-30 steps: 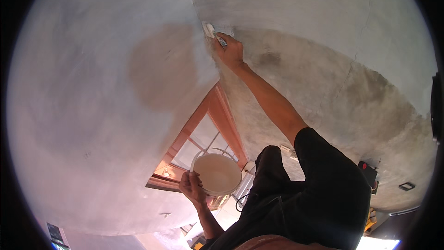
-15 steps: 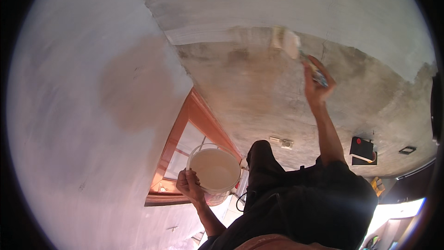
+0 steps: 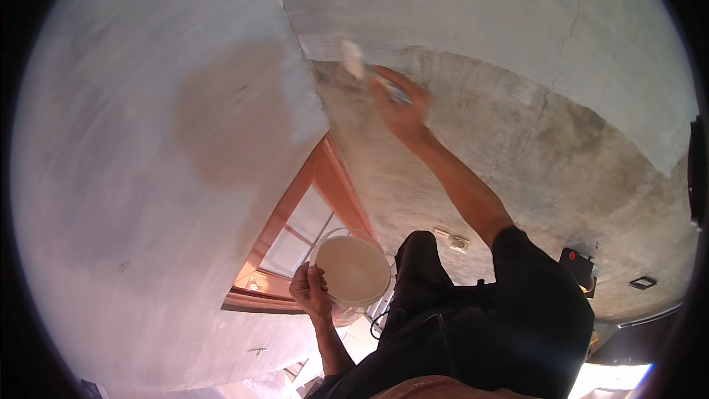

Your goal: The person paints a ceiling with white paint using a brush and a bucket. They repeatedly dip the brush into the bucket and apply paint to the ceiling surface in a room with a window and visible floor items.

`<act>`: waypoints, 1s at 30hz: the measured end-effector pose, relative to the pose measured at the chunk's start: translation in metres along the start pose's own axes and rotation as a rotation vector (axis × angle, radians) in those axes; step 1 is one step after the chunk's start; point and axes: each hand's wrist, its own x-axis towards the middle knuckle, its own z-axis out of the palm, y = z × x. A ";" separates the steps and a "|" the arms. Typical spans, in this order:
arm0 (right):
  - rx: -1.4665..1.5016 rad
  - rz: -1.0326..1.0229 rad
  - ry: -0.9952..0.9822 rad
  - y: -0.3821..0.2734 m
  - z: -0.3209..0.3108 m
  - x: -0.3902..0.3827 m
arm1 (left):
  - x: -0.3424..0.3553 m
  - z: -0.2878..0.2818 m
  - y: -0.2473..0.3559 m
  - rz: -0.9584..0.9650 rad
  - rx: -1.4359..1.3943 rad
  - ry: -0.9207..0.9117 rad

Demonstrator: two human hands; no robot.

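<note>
My right hand [image 3: 405, 106] is raised and wrapped round the handle of a paintbrush [image 3: 353, 59], which is smeared by motion. The pale brush head is against the wall [image 3: 458, 133] near the corner, along the border between a whitish upper area and a bare brownish-grey lower one. Low down and to the left, my left hand [image 3: 311, 286] grips the rim of a white bucket [image 3: 351, 269], thumb over the edge. Pale, cream-coloured liquid shows inside the bucket, and its thin handle stands up at the far rim.
A whitish wall [image 3: 111, 199] with a brownish patch fills the left side. Beyond the bucket is an orange-brown window frame [image 3: 255, 258]. Sockets [image 3: 459, 242], a black box [image 3: 576, 266] and a small dark wall fitting [image 3: 643, 281] sit lower on the facing wall. A crack runs down it.
My right hand has swept the paintbrush leftward along the wall to near the corner. My left hand still holds the bucket, and the whole view has shifted slightly.
</note>
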 end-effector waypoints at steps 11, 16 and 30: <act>-0.159 0.055 -0.138 0.042 0.113 0.010 | 0.000 0.000 0.005 -0.005 0.003 0.013; -0.210 -0.020 0.008 0.022 -0.033 0.012 | 0.006 -0.001 0.004 0.007 0.027 0.002; -0.734 0.022 0.149 -0.049 -0.286 0.006 | 0.023 0.029 0.001 0.007 0.059 -0.097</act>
